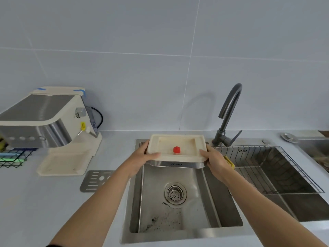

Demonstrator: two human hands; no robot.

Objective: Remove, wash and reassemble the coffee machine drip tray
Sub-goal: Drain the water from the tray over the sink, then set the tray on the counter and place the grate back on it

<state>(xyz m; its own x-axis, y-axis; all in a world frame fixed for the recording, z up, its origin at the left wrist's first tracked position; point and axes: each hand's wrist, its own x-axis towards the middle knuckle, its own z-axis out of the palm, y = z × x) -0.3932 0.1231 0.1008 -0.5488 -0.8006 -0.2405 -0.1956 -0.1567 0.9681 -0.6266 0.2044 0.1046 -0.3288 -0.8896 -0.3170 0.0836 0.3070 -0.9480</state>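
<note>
Pale grey-blue tiles back a light countertop with a stainless steel sink set into it. You hold the cream plastic drip tray with its brushed-steel front level above the far end of the left basin. Your left hand and right hand each grip one short end, thumbs on the rim, fingers curled underneath. A red round float stands upright in the tray's recess. A yellow sponge shows just behind your right hand; you cannot tell whether it is held. The cream and steel coffee machine stands to the left, the slotted metal grate lies flat beside the sink, and the dark curved faucet rises behind.
</note>
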